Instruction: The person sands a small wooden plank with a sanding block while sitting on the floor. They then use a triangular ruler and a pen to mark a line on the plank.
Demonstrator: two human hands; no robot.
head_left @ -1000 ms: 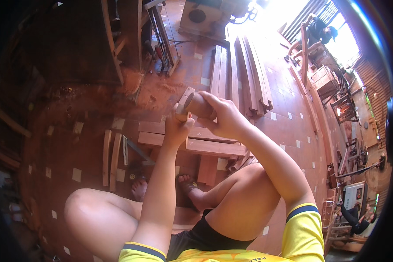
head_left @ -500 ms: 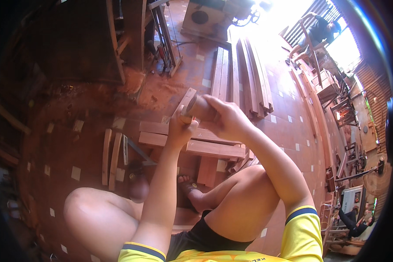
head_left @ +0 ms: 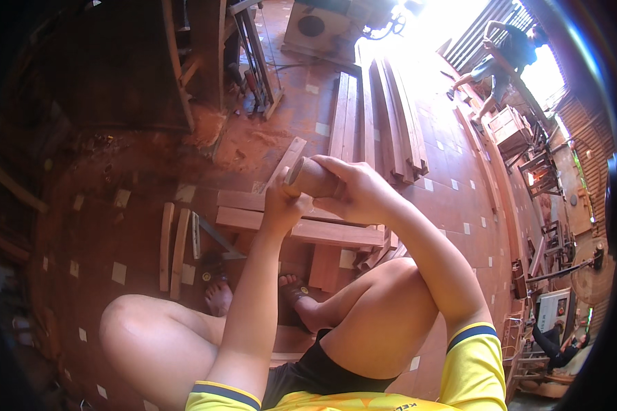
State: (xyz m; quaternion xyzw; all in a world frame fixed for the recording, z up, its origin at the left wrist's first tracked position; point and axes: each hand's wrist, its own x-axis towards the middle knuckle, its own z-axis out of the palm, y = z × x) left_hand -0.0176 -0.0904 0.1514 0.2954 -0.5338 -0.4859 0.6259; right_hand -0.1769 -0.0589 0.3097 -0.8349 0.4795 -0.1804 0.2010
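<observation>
One brown, wooden-looking cylinder [head_left: 317,179] is the centre of attention, tilted, its pale-edged end turned towards the left hand [head_left: 283,204]! The right hand [head_left: 355,190] has it firmly wrapped, fingers over the top, thumb underneath. The left hand meets that pale-edged end, fingers curled in; whether anything sits inside them, I cannot tell. Just past the left hand, a narrow, light-brown wooden strip [head_left: 292,155] slants away. On the near side of both hands, reddish-brown, square-edged planks [head_left: 339,233] run crosswise, low down. Out to the left hand's left, two slim, slightly curved wooden pieces [head_left: 166,245] lie side by side, a thin grey straight bar [head_left: 216,237] next to them. Beyond the right hand, long reddish timber beams [head_left: 341,116] stretch off over the red-brown tiled floor [head_left: 452,198], and far to its right a person in dark clothing [head_left: 513,49] bends forward.
</observation>
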